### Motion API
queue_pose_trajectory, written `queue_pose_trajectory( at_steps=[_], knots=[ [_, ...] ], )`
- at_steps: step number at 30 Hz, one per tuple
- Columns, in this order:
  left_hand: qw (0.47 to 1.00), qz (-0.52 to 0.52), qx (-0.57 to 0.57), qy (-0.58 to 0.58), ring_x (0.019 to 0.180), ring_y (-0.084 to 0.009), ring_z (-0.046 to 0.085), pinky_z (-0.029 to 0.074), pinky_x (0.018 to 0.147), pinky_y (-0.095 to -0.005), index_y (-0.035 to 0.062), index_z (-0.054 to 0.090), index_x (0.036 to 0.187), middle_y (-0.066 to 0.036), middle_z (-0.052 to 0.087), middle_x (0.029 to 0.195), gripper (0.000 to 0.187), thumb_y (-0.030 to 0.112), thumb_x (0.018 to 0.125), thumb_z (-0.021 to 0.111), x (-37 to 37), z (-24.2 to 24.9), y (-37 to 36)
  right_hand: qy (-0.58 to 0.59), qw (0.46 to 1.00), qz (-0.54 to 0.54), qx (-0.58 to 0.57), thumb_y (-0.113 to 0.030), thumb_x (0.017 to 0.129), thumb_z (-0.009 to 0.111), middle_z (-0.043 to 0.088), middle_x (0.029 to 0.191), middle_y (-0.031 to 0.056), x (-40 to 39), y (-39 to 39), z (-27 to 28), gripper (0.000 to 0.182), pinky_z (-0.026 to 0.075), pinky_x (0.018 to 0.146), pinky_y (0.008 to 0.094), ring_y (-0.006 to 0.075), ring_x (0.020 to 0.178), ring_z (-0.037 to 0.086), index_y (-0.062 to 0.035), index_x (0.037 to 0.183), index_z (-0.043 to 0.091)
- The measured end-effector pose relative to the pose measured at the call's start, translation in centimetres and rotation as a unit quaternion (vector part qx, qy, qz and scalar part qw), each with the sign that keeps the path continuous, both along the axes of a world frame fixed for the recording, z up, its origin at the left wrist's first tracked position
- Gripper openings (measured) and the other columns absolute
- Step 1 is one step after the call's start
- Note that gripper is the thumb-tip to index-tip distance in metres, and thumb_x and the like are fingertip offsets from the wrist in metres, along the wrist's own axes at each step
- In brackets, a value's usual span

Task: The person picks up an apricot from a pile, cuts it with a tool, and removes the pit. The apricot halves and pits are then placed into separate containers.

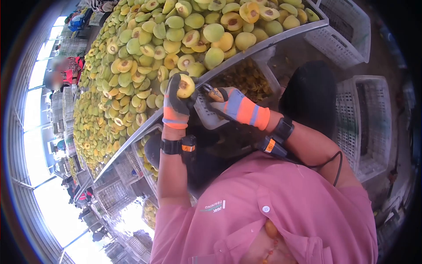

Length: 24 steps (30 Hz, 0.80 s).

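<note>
My left hand (pixel 175 103), in a grey and orange glove, grips a halved peach (pixel 186 87) with its cut face and brown pit cavity turned up. Close on the right, my gloved right hand (pixel 244 108) is closed around the wooden handle (pixel 216 94) of a small pitting tool. The tool's curved metal end (pixel 206 87) points at the peach half, a short way from it. Both hands are at the near edge of a metal-rimmed table (pixel 259 45) heaped with green-yellow peach halves (pixel 175 34).
Under the table edge, a white crate (pixel 207 115) holds orange-brown scraps (pixel 248 81). More white plastic crates (pixel 382 125) stand at the right, and another crate (pixel 336 44) is behind the table corner. Other people (pixel 72 70) are at the far left among stacked crates.
</note>
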<state>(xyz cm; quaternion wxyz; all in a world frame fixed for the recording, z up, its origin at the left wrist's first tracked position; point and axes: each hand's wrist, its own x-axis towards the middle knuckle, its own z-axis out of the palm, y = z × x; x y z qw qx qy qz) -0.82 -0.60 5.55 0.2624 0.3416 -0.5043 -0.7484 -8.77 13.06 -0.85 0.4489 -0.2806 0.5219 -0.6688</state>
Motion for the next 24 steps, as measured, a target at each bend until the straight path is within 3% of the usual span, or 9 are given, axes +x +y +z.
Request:
queue_pose_trajectory(
  at_steps=[3,5,7,10,12,15,18,21,24],
  knots=[
    [0.999,-0.017,0.025,-0.020,0.071,-0.0121,0.061,0.047,0.054,-0.0228,0.0083,0.058,0.111,-0.003,0.064,0.091,0.039,0.042,0.096,0.048,1.4,-1.7,1.4,-0.001,0.998,0.036,0.053,-0.020,0.078,0.066,0.057,0.062,0.0040,0.2,-0.1,0.1,0.018,0.042,0.050,0.0293,0.0130,0.052,0.052,-0.0021,0.080,0.062],
    [0.998,-0.026,0.065,0.000,0.077,-0.0129,0.061,0.050,0.060,-0.0247,0.0062,0.058,0.113,-0.004,0.064,0.095,0.040,0.041,0.098,0.044,2.0,-3.9,1.2,-0.007,0.996,0.039,0.083,-0.021,0.077,0.067,0.057,0.061,0.0043,0.4,-0.3,-0.4,0.019,0.042,0.049,0.0294,0.0134,0.051,0.052,-0.0018,0.079,0.063],
    [0.991,-0.056,-0.117,-0.012,0.081,-0.0130,0.060,0.050,0.065,-0.0259,0.0041,0.058,0.112,-0.004,0.062,0.099,0.036,0.034,0.100,0.044,2.2,-4.7,1.8,-0.015,0.993,0.040,0.113,-0.021,0.077,0.068,0.057,0.060,0.0046,0.4,0.0,0.1,0.020,0.042,0.049,0.0293,0.0137,0.051,0.053,-0.0016,0.079,0.064],
    [0.954,-0.067,-0.291,-0.022,0.084,-0.0127,0.058,0.049,0.071,-0.0264,0.0015,0.057,0.112,-0.005,0.060,0.103,0.028,0.024,0.100,0.045,2.3,-5.2,2.3,-0.020,0.988,0.052,0.147,-0.021,0.078,0.068,0.059,0.063,0.0044,0.2,0.4,0.8,0.020,0.043,0.050,0.0280,0.0124,0.053,0.054,-0.0019,0.084,0.065],
    [0.945,-0.068,-0.317,-0.036,0.085,-0.0144,0.057,0.048,0.074,-0.0276,0.0000,0.056,0.110,-0.007,0.060,0.101,0.025,0.021,0.100,0.046,1.8,-5.0,2.8,-0.006,0.984,0.071,0.161,-0.020,0.082,0.069,0.062,0.070,0.0033,-0.2,0.7,0.9,0.020,0.043,0.050,0.0259,0.0093,0.056,0.054,-0.0028,0.092,0.066],
    [0.965,-0.063,-0.252,-0.035,0.084,-0.0178,0.056,0.046,0.077,-0.0292,-0.0017,0.057,0.107,-0.009,0.060,0.095,0.023,0.018,0.097,0.050,1.3,-3.7,4.2,0.000,0.987,0.071,0.148,-0.019,0.082,0.068,0.062,0.069,0.0043,-0.3,0.9,0.9,0.019,0.045,0.052,0.0276,0.0108,0.057,0.055,-0.0016,0.091,0.065],
    [0.925,-0.081,-0.358,-0.096,0.086,-0.0170,0.055,0.045,0.077,-0.0286,-0.0012,0.056,0.108,-0.008,0.060,0.096,0.024,0.020,0.099,0.049,1.1,-2.6,5.5,0.083,0.988,0.014,0.129,-0.020,0.077,0.065,0.065,0.072,0.0174,0.2,0.5,-0.9,0.023,0.049,0.063,0.0373,0.0305,0.065,0.062,0.0006,0.087,0.066],
    [0.931,-0.078,-0.342,-0.096,0.087,-0.0165,0.054,0.045,0.077,-0.0290,-0.0005,0.056,0.108,-0.008,0.059,0.096,0.024,0.020,0.098,0.051,1.3,-3.2,5.3,0.087,0.992,0.031,0.089,-0.019,0.076,0.062,0.065,0.078,0.0225,0.2,0.6,-0.8,0.024,0.049,0.069,0.0406,0.0390,0.075,0.062,0.0011,0.088,0.065],
    [0.939,-0.099,-0.314,-0.103,0.087,-0.0194,0.057,0.047,0.076,-0.0303,0.0003,0.057,0.108,-0.009,0.061,0.095,0.022,0.015,0.092,0.058,1.8,-4.5,3.8,0.139,0.980,0.079,0.119,-0.020,0.076,0.061,0.065,0.079,0.0234,-0.3,1.6,0.6,0.025,0.049,0.070,0.0406,0.0389,0.078,0.063,0.0011,0.089,0.064]
  ],
)
